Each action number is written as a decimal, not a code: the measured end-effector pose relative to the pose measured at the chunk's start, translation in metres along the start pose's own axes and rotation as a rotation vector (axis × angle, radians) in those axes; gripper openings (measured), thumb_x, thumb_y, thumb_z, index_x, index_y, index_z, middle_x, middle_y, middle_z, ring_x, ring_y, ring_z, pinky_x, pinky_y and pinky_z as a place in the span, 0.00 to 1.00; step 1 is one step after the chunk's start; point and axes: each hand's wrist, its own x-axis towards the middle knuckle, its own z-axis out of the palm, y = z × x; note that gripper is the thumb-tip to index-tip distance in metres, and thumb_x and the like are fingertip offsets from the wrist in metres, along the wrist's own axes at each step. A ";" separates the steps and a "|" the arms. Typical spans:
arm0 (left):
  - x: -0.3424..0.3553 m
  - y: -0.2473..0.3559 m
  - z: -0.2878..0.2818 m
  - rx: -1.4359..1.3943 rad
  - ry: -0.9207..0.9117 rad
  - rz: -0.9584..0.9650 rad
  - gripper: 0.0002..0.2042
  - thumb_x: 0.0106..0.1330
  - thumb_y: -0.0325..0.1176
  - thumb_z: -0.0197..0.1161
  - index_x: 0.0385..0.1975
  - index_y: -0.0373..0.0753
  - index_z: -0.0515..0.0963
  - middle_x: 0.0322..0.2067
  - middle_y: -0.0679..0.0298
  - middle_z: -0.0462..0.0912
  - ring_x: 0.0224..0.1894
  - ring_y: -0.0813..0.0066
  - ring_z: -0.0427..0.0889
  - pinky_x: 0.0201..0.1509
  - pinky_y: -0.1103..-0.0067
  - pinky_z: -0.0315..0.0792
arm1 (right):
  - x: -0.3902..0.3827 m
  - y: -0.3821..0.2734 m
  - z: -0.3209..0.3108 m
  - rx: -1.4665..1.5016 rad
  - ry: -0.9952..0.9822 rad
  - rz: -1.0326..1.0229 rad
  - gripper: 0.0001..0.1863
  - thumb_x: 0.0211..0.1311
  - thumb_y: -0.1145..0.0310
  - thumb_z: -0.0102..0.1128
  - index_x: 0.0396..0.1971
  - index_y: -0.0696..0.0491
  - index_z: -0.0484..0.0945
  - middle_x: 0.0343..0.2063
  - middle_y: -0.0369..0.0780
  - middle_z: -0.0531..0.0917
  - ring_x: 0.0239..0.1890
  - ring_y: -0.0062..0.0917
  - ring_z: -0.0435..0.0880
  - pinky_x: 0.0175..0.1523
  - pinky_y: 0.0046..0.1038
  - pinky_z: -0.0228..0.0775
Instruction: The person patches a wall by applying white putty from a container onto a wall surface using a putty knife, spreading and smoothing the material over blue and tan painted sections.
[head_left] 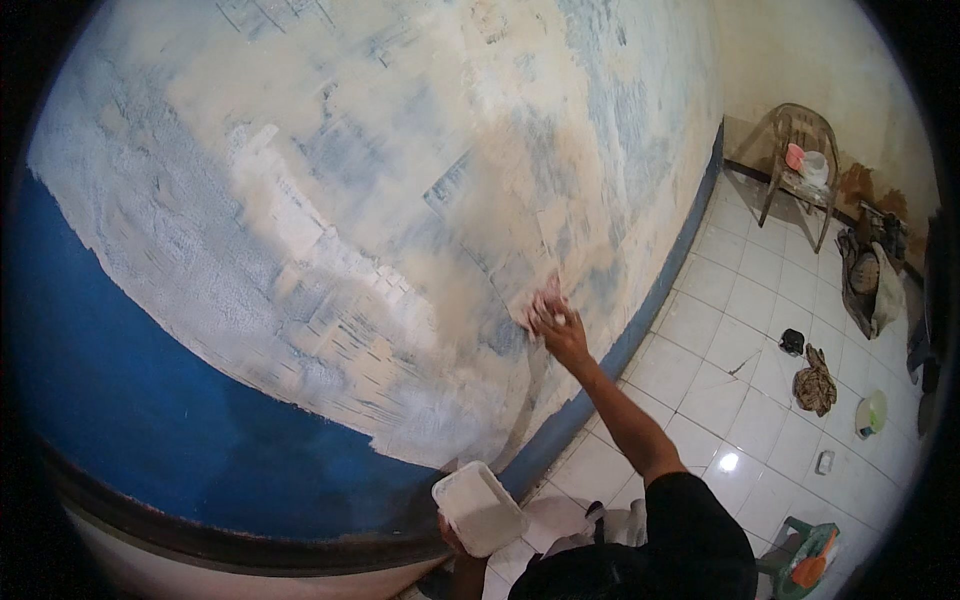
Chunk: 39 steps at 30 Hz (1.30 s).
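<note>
A large wall fills the left and middle of the view, blue and smeared with patchy white and cream filler. My right hand reaches out to it, fingers bent and closed close against the coated surface. Whatever those fingers grip is too small and blurred to name. Low in the view, my left hand holds a white rectangular tub from its left side. Pale paste seems to lie inside the tub, and part of the left hand is hidden behind it.
White floor tiles stretch along the right. A brown chair bearing pink and white containers stands in the far corner. Nearer lie a sack, a crumpled brown cloth, a pale green bowl and a green stool with an orange item.
</note>
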 end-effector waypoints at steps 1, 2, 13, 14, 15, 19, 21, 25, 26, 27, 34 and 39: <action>0.002 0.005 0.006 0.320 0.120 -0.048 0.48 0.59 0.70 0.53 0.73 0.43 0.52 0.67 0.46 0.62 0.65 0.41 0.66 0.66 0.47 0.62 | -0.031 -0.001 0.002 0.024 -0.027 0.035 0.30 0.45 0.80 0.64 0.54 0.46 0.80 0.60 0.34 0.78 0.61 0.38 0.73 0.61 0.45 0.66; 0.002 0.010 0.013 0.059 0.024 -0.026 0.48 0.59 0.70 0.52 0.73 0.43 0.52 0.67 0.45 0.63 0.64 0.39 0.67 0.66 0.46 0.62 | -0.059 -0.002 0.003 0.025 -0.100 0.077 0.32 0.44 0.80 0.64 0.55 0.46 0.79 0.60 0.33 0.78 0.62 0.37 0.73 0.60 0.45 0.66; 0.011 0.030 0.048 -0.407 -0.104 -0.154 0.46 0.62 0.69 0.50 0.72 0.39 0.54 0.64 0.40 0.65 0.61 0.36 0.70 0.63 0.45 0.65 | -0.081 -0.039 -0.074 0.186 -0.111 0.292 0.30 0.43 0.81 0.65 0.52 0.47 0.81 0.57 0.34 0.80 0.62 0.33 0.74 0.60 0.41 0.64; 0.012 0.025 0.044 -0.416 -0.078 -0.145 0.46 0.62 0.69 0.50 0.72 0.39 0.54 0.64 0.41 0.65 0.61 0.36 0.69 0.63 0.45 0.65 | -0.046 -0.045 -0.076 0.201 -0.119 0.314 0.29 0.43 0.83 0.65 0.51 0.49 0.82 0.56 0.35 0.81 0.60 0.33 0.75 0.58 0.38 0.63; 0.013 0.021 0.040 -0.425 -0.052 -0.137 0.46 0.62 0.69 0.50 0.72 0.40 0.54 0.64 0.41 0.65 0.61 0.36 0.69 0.63 0.46 0.65 | -0.006 -0.049 -0.075 0.199 0.060 0.207 0.26 0.45 0.81 0.67 0.49 0.49 0.82 0.55 0.35 0.82 0.60 0.34 0.75 0.59 0.37 0.63; 0.010 0.014 0.033 -0.464 -0.132 -0.088 0.46 0.62 0.69 0.50 0.71 0.40 0.54 0.64 0.42 0.65 0.62 0.38 0.68 0.64 0.47 0.65 | 0.134 -0.063 -0.077 0.114 0.345 -0.050 0.22 0.52 0.69 0.72 0.49 0.42 0.83 0.56 0.29 0.81 0.60 0.32 0.76 0.55 0.35 0.66; 0.004 0.015 0.031 -0.442 -0.089 -0.091 0.45 0.62 0.69 0.50 0.72 0.41 0.54 0.65 0.44 0.65 0.63 0.39 0.68 0.65 0.47 0.64 | 0.181 -0.061 -0.077 0.094 0.389 -0.114 0.22 0.51 0.69 0.71 0.50 0.40 0.83 0.56 0.28 0.82 0.60 0.29 0.76 0.51 0.31 0.67; -0.004 0.011 0.017 -0.393 -0.005 -0.083 0.44 0.63 0.69 0.49 0.72 0.43 0.55 0.66 0.50 0.65 0.64 0.43 0.68 0.66 0.48 0.63 | 0.218 -0.057 -0.072 0.057 0.399 -0.166 0.21 0.51 0.69 0.70 0.48 0.40 0.84 0.55 0.28 0.82 0.61 0.27 0.76 0.50 0.30 0.67; -0.004 0.007 0.010 -0.410 0.004 -0.052 0.44 0.63 0.69 0.49 0.72 0.44 0.55 0.67 0.51 0.64 0.64 0.44 0.68 0.67 0.48 0.62 | 0.218 -0.057 -0.069 0.047 0.419 -0.181 0.20 0.51 0.68 0.70 0.48 0.40 0.84 0.55 0.28 0.82 0.61 0.27 0.76 0.50 0.30 0.67; -0.003 0.003 0.004 -0.425 0.012 -0.022 0.43 0.63 0.69 0.48 0.72 0.45 0.55 0.67 0.53 0.64 0.64 0.46 0.68 0.67 0.48 0.62 | 0.216 -0.056 -0.065 0.048 0.392 -0.174 0.20 0.51 0.68 0.70 0.47 0.40 0.85 0.55 0.28 0.82 0.61 0.27 0.76 0.50 0.30 0.67; -0.005 -0.011 -0.024 -0.297 0.213 -0.031 0.44 0.61 0.70 0.50 0.72 0.49 0.55 0.69 0.54 0.61 0.66 0.44 0.65 0.69 0.45 0.57 | 0.168 -0.053 -0.036 0.147 0.331 -0.147 0.23 0.47 0.72 0.71 0.48 0.43 0.84 0.53 0.30 0.83 0.62 0.32 0.75 0.51 0.34 0.61; -0.003 0.002 -0.005 -0.069 0.059 -0.078 0.47 0.58 0.72 0.51 0.73 0.48 0.52 0.69 0.50 0.60 0.67 0.39 0.62 0.68 0.42 0.55 | 0.116 -0.055 -0.025 0.203 0.294 -0.109 0.25 0.44 0.73 0.72 0.48 0.43 0.84 0.54 0.31 0.83 0.62 0.33 0.75 0.53 0.34 0.62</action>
